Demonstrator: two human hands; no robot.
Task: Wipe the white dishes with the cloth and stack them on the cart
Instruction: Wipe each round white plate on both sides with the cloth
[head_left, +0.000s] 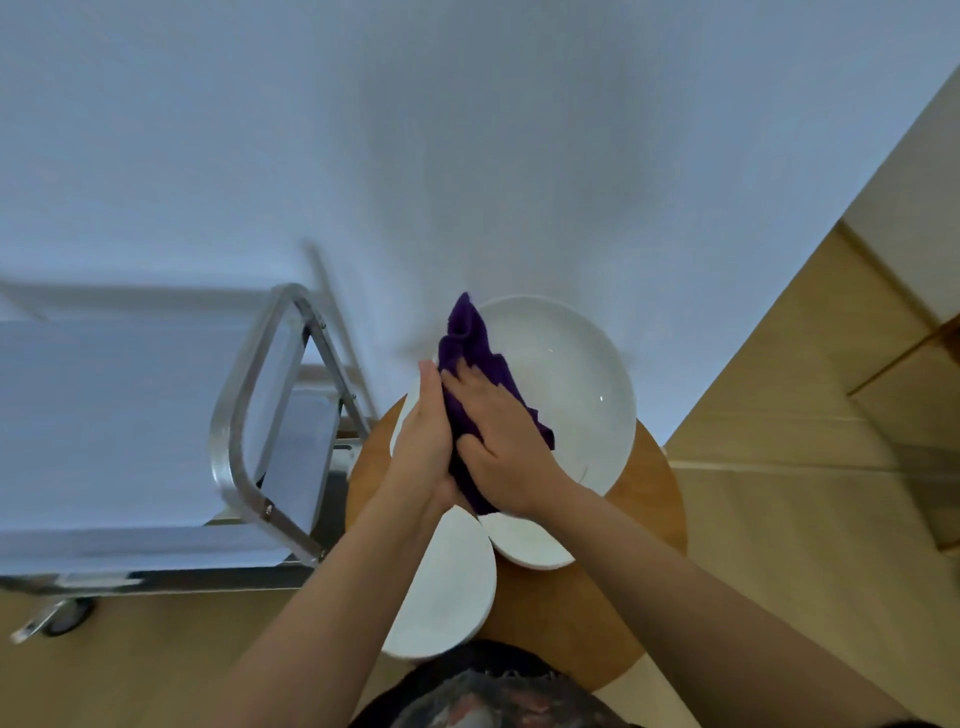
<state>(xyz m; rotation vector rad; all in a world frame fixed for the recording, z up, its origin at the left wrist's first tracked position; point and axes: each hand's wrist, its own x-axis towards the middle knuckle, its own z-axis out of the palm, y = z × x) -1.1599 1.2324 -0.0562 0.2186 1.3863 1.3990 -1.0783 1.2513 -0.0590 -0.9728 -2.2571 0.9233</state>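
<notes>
A large white plate (571, 374) is tilted up over the round wooden table (654, 519). My left hand (423, 441) holds its left edge, fingers straight along the rim. My right hand (498, 441) presses a purple cloth (470, 338) flat against the plate's inner face, fingers spread. Two more white dishes lie on the table below: one (447, 587) near my left forearm, another (530, 540) under my right wrist. The metal cart (244, 415) stands to the left, its top shelf (104, 426) bare in view.
A white wall fills the background. The cart's tubular handle (280, 322) rises close to my left hand. One cart wheel (62, 618) shows at lower left. Wooden floor and a wooden panel (883, 364) lie to the right.
</notes>
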